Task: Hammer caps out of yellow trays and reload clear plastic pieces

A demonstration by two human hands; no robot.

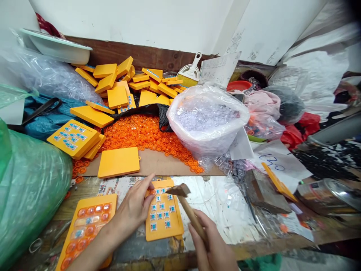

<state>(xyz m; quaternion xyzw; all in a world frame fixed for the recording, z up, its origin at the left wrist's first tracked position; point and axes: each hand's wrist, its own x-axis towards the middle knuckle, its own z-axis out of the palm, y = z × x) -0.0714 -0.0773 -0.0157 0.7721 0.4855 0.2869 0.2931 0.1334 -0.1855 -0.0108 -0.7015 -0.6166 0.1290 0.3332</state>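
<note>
In front of me lies a yellow panel with rows of small blue-and-white pieces set on it. My left hand rests at its upper left corner, thumb and fingertips closed around a small orange ring. My right hand is wrapped round the wooden handle of a hammer, whose head hangs over the panel's upper right part. Partly under my left forearm is a second yellow panel, carrying orange rings and clear pieces.
Behind the panels spreads a heap of orange rings, beside an open bag of clear plastic pieces. Yellow panels are piled at the back. A green bag bulges at left; a metal block and a can stand right.
</note>
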